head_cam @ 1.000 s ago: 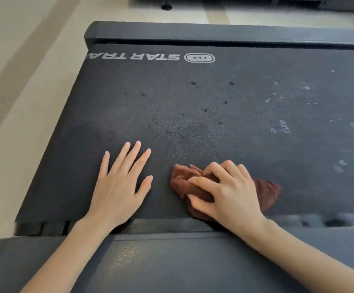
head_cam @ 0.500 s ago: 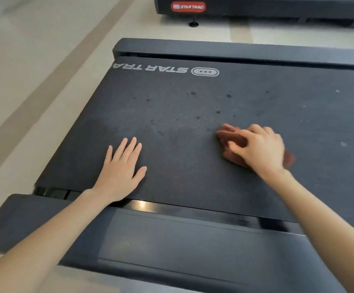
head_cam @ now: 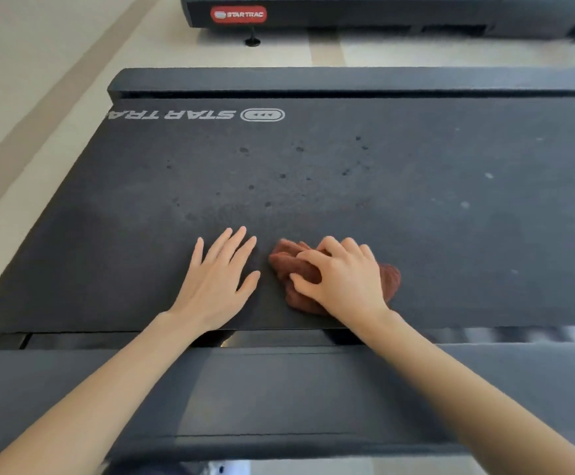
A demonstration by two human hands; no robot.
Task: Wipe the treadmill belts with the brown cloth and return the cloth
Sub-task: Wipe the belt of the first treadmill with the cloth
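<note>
We look down at the dark treadmill belt (head_cam: 348, 186), and both our arms reach across the near side rail (head_cam: 279, 389) to get to it. Our left hand (head_cam: 215, 286) lies flat on the belt with its fingers straight and a little spread, and it holds nothing. Our right hand (head_cam: 344, 282) is just beside it, and the two hands do not touch. The fingers of the right hand curl over the brown cloth (head_cam: 288, 265), and the thumb digs into it, so the hand grips the cloth and pushes it down on the belt. The cloth is all bunched up under the hand. One bit pokes out on the left past the fingers, and one bit pokes out on the right. The cloth sits on the part of the belt close to us, near the side rail. Farther up the belt we see small dark spots (head_cam: 300, 149), and off to the right some pale marks (head_cam: 464, 204). White letters (head_cam: 176, 114) at the far left of the belt read STAR TRAC upside down. Past them runs the far rail (head_cam: 348, 78). Beyond that, on the pale floor (head_cam: 39, 63), stands a second treadmill (head_cam: 382, 12) with a red label (head_cam: 238, 14).
</note>
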